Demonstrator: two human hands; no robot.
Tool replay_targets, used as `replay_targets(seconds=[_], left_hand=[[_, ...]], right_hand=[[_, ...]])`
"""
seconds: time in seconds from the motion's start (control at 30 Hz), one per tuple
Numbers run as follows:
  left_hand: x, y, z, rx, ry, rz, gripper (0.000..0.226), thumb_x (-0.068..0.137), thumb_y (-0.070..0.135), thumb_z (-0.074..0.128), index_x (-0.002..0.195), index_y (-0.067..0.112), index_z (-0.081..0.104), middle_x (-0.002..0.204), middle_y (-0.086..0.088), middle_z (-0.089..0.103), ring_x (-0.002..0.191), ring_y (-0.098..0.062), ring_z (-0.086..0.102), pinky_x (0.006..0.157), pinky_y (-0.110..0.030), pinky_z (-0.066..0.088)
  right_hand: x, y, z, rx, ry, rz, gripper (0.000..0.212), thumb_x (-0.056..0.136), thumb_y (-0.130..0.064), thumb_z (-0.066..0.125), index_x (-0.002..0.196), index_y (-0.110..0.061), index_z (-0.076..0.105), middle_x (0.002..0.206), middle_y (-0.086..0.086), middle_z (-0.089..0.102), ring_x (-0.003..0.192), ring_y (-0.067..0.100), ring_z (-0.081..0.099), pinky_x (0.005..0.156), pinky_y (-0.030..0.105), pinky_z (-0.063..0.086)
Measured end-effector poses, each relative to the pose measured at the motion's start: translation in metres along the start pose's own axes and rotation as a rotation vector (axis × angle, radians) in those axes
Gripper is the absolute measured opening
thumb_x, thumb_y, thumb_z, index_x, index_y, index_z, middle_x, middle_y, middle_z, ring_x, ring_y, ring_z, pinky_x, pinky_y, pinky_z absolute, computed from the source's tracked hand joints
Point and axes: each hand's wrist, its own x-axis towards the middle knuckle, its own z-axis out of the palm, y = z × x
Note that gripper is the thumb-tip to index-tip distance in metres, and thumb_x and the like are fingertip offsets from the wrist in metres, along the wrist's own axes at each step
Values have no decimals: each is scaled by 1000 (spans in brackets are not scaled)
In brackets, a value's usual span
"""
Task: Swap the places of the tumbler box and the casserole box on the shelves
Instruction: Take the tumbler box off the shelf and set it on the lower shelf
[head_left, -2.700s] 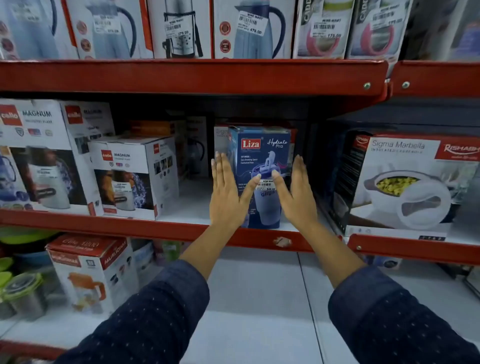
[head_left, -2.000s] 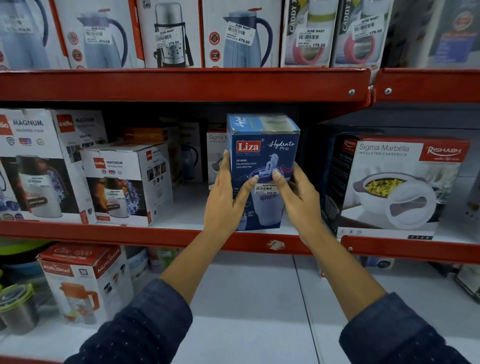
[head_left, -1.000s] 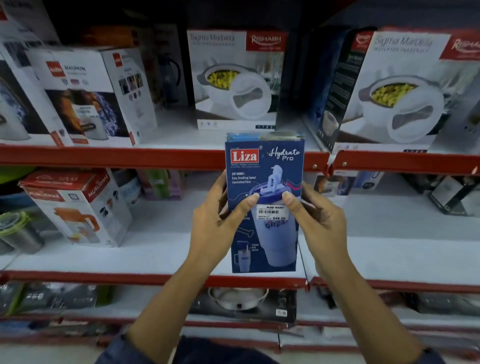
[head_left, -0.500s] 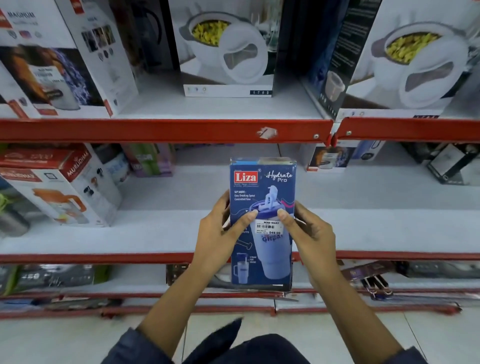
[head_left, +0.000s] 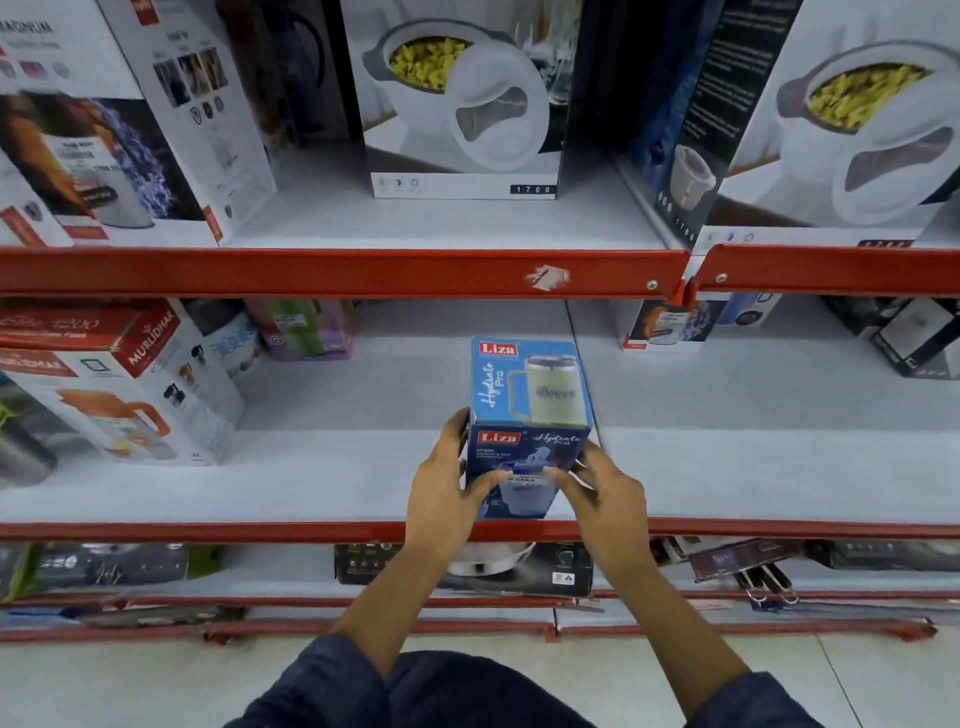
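Tumbler box (head_left: 527, 431) gone from upper shelf (head_left: 332, 273), now standing on lower shelf (head_left: 208, 493) near front edge; both hands lowered with it, right hand (head_left: 602, 499) loosening.

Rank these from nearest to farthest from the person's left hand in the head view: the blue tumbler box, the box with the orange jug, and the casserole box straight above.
1. The blue tumbler box, held against the left hand on the lower shelf.
2. The orange jug box, off to the left on that same shelf.
3. The casserole box, one shelf up, set back behind the red rail.

Blue tumbler box (head_left: 530, 395) upright on lower shelf, white casserole box (head_left: 462, 98) above
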Motion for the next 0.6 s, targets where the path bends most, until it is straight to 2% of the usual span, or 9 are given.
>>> replay_targets(seconds=[0.07,0.13,0.27,0.4,0.43,0.5,0.53,0.6], left_hand=[[1,-6,3,2,5,-40,64,86,17,72,136,30,34,142,-3,55,127,-27,57,98,-46,52],[1,-11,5,-19,13,-72,65,86,16,71,139,26,34,143,-3,54,128,-27,55,98,-45,51],[1,-13,7,-13,14,-64,70,86,20,71,144,23,31,145,-2,51,129,-24,54,100,-41,49],[-4,-8,7,41,18,10,90,82,46,69,151,30,14,152,2,42,129,-20,55,99,-40,53],[-5,-5,8,56,28,27,95,80,54,65,152,33,7,157,2,32,135,-21,48,101,-43,52],[-6,3,8,159,98,95,97,81,63,53,151,35,-7,164,7,5,151,-20,16,115,-45,36],[-4,8,7,254,159,192,95,84,65,48,151,32,-11,163,9,-3,151,-13,-2,121,-43,22],[2,20,4,512,280,466,92,91,63,41,153,21,-12,164,0,-4,150,-10,-14,125,-37,1]], right_hand=[[1,3,4,-69,-15,14,45,93,-28,63,136,-15,57,128,-3,69,112,12,67,97,32,53],[1,6,7,-130,-18,15,49,94,-30,62,140,-15,54,130,1,69,117,21,67,98,37,54],[1,2,7,-173,-39,15,62,90,-48,51,145,-19,49,132,1,68,119,24,67,96,34,53],[0,-8,1,-241,-99,-35,73,87,-61,37,150,-26,37,141,-5,60,124,19,62,91,21,46],[1,-10,-2,-262,-99,-57,76,88,-65,33,153,-27,30,149,-6,53,131,17,56,94,22,44],[6,-11,-10,-325,-84,-120,83,89,-76,18,158,-29,12,164,-7,27,149,15,32,112,33,38],[9,-12,-16,-381,-61,-153,88,86,-80,11,158,-29,5,168,-7,14,154,14,19,119,38,31],[17,-18,-30,-489,26,-224,94,81,-83,2,157,-28,-2,167,-6,-2,155,14,0,125,41,17]])
